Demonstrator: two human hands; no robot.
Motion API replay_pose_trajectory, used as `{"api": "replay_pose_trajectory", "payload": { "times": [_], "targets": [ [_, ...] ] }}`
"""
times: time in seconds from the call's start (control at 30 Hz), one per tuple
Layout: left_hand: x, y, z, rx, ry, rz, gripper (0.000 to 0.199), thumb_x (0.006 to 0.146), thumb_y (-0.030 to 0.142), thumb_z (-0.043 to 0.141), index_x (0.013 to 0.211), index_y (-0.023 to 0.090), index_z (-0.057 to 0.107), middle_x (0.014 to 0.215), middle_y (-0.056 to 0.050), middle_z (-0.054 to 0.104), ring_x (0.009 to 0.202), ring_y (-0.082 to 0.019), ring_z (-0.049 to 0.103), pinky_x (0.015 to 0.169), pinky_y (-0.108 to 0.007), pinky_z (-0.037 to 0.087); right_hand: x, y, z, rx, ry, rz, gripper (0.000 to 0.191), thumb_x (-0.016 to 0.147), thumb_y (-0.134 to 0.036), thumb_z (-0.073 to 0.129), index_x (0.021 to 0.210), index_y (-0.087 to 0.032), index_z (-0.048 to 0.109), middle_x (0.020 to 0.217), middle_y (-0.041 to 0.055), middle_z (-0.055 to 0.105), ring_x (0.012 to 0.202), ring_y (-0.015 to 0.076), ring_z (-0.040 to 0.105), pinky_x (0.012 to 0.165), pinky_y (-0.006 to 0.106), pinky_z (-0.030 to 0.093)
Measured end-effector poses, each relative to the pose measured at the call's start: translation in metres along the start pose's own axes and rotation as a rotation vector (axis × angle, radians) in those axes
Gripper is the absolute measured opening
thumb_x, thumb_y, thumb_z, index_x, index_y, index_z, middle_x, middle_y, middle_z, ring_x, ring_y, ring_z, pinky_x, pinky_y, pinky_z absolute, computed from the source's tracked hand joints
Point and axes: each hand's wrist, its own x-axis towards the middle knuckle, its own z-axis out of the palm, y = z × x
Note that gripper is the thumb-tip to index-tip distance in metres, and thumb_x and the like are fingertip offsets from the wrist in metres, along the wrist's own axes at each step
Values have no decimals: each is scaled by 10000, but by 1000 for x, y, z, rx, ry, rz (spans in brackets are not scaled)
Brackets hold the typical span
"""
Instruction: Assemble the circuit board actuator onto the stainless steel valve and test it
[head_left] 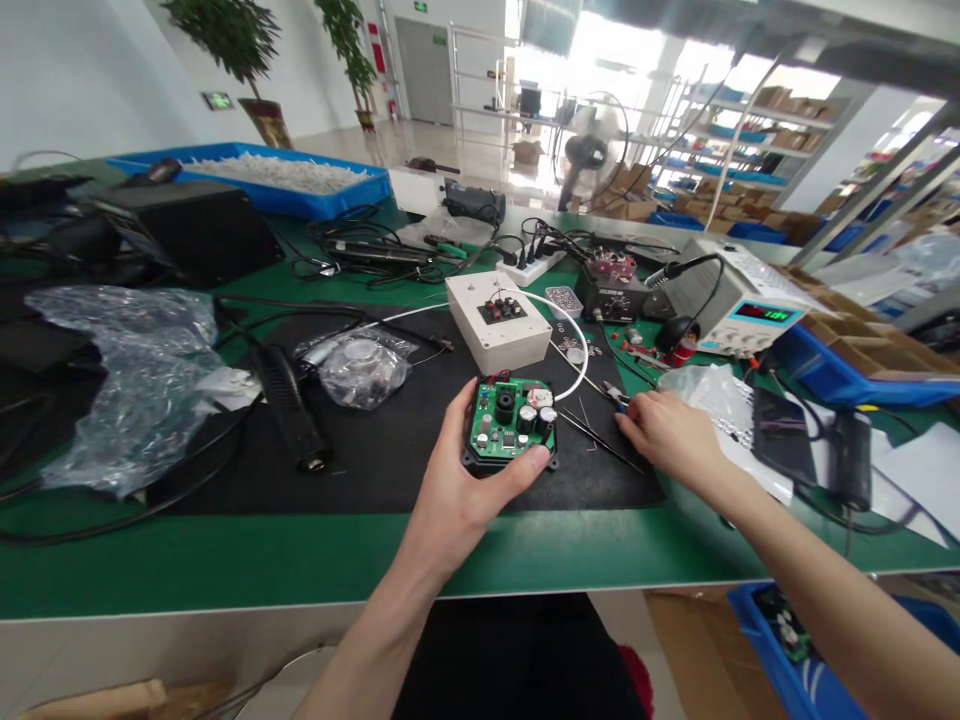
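The left hand (pixel 465 490) pinches a black case (pixel 491 462) containing a circuit board (pixel 510 422). The right hand (pixel 667 425) is at pliers (pixel 617 397), grip unclear. Upper left, a blue tray (pixel 330 206) holds white pieces (pixel 277 172).

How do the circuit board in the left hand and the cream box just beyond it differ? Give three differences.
Colour: the circuit board is green in a black housing; the cream box is pale.
Support: the left hand grips the circuit board by its housing; the cream box rests on the black mat.
Size: the cream box looks larger than the circuit board.
Shared: both carry smaller parts on top.
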Motion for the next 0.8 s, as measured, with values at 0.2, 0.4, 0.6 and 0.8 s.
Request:
{"api": "replay_pose_trajectory", "payload": {
  "times": [0.2,0.4,0.6,0.8],
  "targets": [
    [1,-4,-5,21,-47,12,949,785,436,927,1582,288,435,1482,-85,650,1326,-300,664,1220,-466,472,12,15,0,261,220,236,318,1033,-508,508,976,-213,613,975,162,742,906,355,700,683,402,441],
    [1,-5,-7,64,-56,50,945,794,438,917,1576,268,413,1483,-96,635,1307,-297,668,1179,-459,514,25,26,-41,988,214,163,410,1109,-562,253,1069,-270,537,1271,166,739,1138,318,739,807,482,608],
    [2,-5,-6,94,-43,76,953,784,432,919,1572,252,414,1483,-103,631,1325,-300,652,1196,-460,494,-9,-5,-83,1470,15,58,212,1056,-500,550,997,-305,493,1014,51,688,897,273,705,578,396,563],
    [3,-4,-5,82,-36,89,946,775,399,922,1564,240,424,1497,-96,626,1364,-294,631,1213,-435,476,-41,-45,-121,443,271,-327,289,989,-491,682,936,-275,499,764,-11,570,586,172,495,524,336,383]
  ]
}}
